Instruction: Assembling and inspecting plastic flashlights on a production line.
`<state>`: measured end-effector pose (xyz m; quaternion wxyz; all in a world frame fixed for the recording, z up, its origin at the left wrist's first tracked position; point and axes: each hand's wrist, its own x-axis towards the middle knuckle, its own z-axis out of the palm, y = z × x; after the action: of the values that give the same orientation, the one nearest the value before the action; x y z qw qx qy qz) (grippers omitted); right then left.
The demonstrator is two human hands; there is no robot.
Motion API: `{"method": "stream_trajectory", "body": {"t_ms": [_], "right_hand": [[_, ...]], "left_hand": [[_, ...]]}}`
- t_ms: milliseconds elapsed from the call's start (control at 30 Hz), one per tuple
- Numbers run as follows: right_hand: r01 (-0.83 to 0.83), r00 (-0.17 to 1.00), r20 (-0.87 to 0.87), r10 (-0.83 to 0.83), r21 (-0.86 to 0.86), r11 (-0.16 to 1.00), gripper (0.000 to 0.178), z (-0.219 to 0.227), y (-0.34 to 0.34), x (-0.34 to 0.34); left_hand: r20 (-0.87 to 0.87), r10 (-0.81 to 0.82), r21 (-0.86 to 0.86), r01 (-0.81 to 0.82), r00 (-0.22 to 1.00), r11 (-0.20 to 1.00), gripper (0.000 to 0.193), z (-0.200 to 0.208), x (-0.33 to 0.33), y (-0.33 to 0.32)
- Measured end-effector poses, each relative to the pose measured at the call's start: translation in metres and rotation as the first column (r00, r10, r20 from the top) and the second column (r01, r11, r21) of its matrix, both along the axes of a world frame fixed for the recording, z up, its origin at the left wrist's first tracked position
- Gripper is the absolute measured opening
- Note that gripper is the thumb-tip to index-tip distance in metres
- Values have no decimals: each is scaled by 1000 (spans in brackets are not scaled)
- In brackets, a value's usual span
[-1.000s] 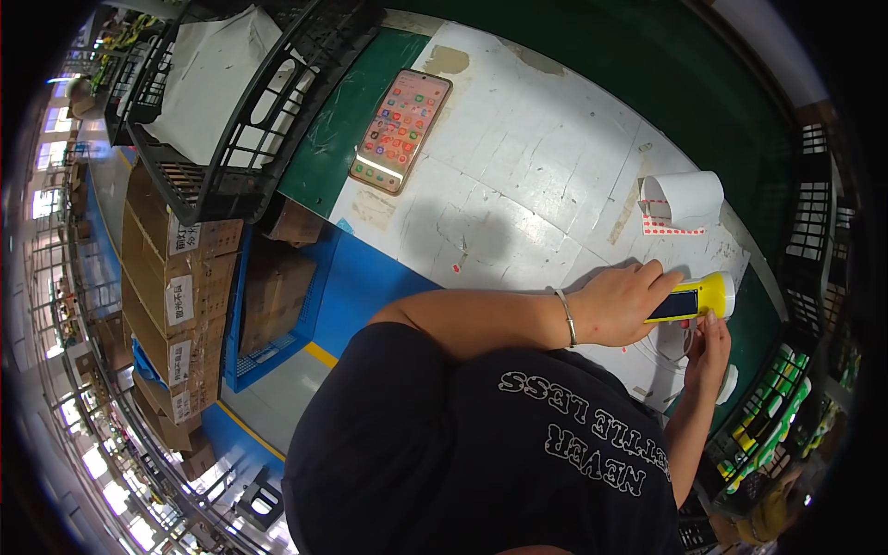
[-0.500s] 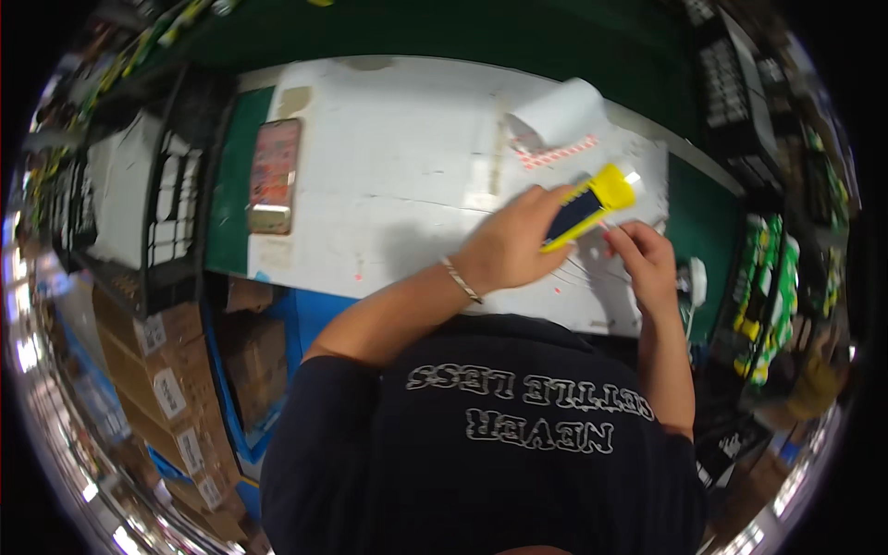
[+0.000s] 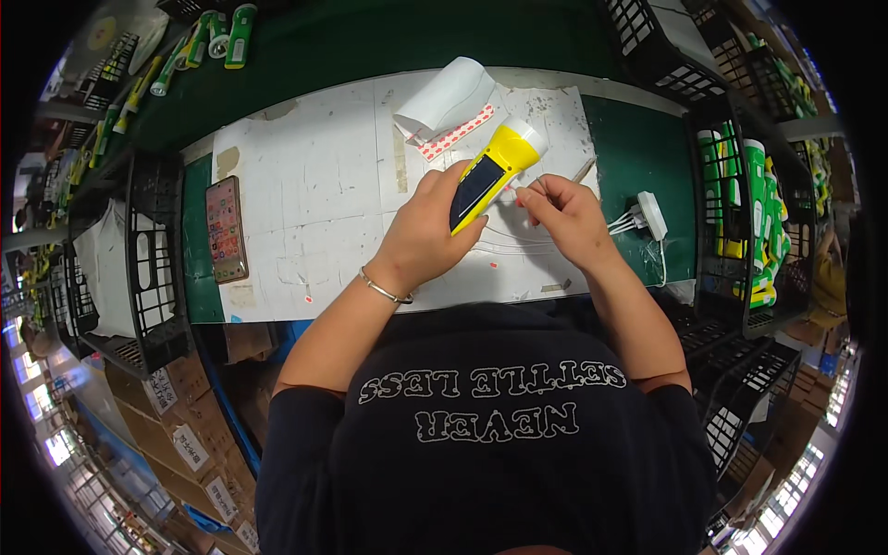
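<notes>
My left hand [image 3: 423,222] is wrapped round a yellow flashlight [image 3: 521,148] with a dark panel along its body and a clear lens end pointing up and to the right. Close beside the flashlight's right side, my right hand [image 3: 566,215] is closed in a pinch. A bit of pinkish red shows at its fingertips, too small to make out. Behind the flashlight a curled white sheet [image 3: 447,96] lies on the table, and below it a strip of red-and-white stickers [image 3: 455,135]. White cables [image 3: 518,246] pass under my right hand.
A phone [image 3: 226,229] lies at the left of the white tabletop [image 3: 314,185]. To the right sits a white power strip [image 3: 651,215]. Black crates [image 3: 148,264] flank the table; the right crate [image 3: 724,231] holds green-and-yellow flashlights. More flashlights [image 3: 239,37] lie at the far left.
The view has shifted, so the table and both hands appear further left. The flashlight stays in my left hand, tilted a little more upright. My right hand remains pinched beside it.
</notes>
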<state>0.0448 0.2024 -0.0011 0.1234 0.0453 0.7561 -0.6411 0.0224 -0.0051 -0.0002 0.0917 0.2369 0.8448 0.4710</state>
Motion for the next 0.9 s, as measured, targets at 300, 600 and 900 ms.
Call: {"method": "stream_trajectory", "body": {"t_ms": [300,600,900], "right_hand": [[-15,984,-177,32,99,995,50,25,27,-15],[-118,992,-73,104,-233,965,43,53,29,-10],[-59,998,-41,50,-277,959,42,61,23,-5]], "left_hand": [[438,-170,150,114,883,982,58,45,-25,-35],[404,-382,77,385,831,920,49,73,-44,-75],[551,-381,248,291,743,924,43,71,-40,-78]]}}
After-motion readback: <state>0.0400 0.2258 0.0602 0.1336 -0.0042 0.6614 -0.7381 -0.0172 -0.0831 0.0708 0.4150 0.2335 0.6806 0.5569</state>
